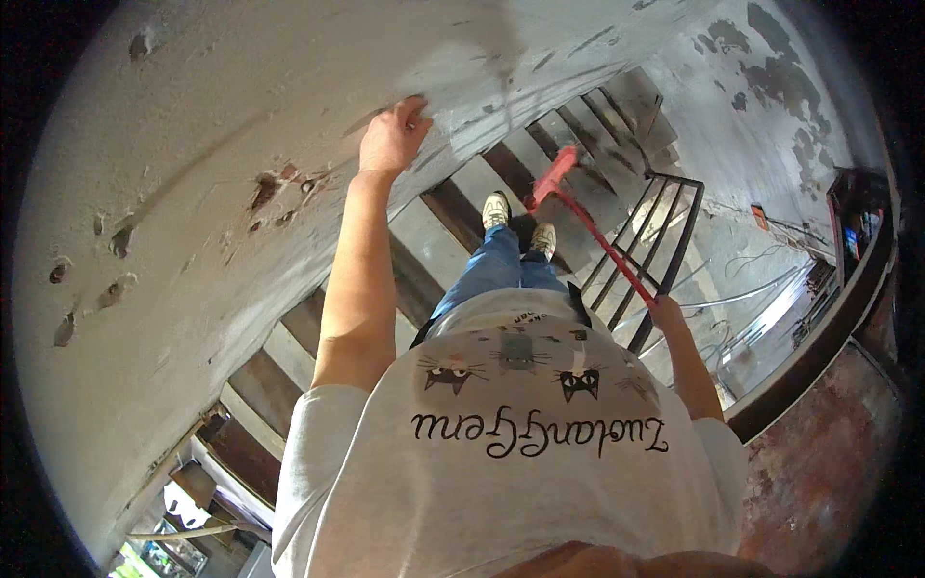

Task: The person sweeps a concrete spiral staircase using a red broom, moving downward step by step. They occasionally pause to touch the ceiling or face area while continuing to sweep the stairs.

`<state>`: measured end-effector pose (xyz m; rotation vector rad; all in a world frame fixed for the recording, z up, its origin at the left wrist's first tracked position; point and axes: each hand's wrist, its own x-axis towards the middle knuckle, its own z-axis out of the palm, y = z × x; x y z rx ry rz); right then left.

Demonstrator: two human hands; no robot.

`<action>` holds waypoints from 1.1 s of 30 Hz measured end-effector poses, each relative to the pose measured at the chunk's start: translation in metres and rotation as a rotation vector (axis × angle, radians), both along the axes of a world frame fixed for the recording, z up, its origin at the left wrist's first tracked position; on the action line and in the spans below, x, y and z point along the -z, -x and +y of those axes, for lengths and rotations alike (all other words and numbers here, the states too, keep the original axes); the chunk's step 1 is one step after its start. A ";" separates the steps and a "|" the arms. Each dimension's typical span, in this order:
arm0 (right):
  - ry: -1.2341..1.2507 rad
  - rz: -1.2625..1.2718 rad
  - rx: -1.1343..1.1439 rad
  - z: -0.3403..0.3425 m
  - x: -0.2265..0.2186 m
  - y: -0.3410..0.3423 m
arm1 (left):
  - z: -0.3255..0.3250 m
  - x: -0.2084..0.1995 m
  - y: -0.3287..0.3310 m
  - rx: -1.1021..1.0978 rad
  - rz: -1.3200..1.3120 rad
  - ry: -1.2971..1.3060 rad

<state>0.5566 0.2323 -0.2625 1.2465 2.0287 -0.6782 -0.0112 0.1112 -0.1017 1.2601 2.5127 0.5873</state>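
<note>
On the left, my left hand [391,143] is raised at the scuffed pale wall [241,106]. Its fingers are loosely bent with a gap between them and hold nothing; whether the fingertips touch the wall is hard to tell. My right hand [665,314], low at my right side, is closed round the upper end of a red long-handled broom [609,247]. The broom slants forward and left, its wide red head down by the steps in front of my shoes [496,210]. Bristles cannot be made out.
I stand on a staircase [472,183] with dark and pale bands. A dark metal railing [674,231] runs along the right, with loose cables [761,255] beyond it. Grey patches mark the far wall [790,87]. Various items [193,501] show at lower left.
</note>
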 end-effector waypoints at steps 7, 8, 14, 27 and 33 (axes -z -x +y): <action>-0.111 -0.086 -0.079 0.050 -0.008 -0.031 | 0.001 0.003 0.003 -0.010 0.005 0.051; -0.138 -0.103 -0.060 0.052 -0.019 -0.026 | 0.002 0.003 0.002 -0.029 0.001 0.058; -0.096 -0.197 -0.034 0.039 -0.101 0.013 | 0.003 0.004 0.001 -0.038 0.004 0.074; -0.222 -0.173 -0.254 0.071 -0.074 0.027 | 0.002 0.016 0.005 -0.033 -0.037 0.016; -0.263 -0.012 -0.384 0.057 -0.100 0.019 | 0.004 0.012 0.002 -0.046 0.013 0.023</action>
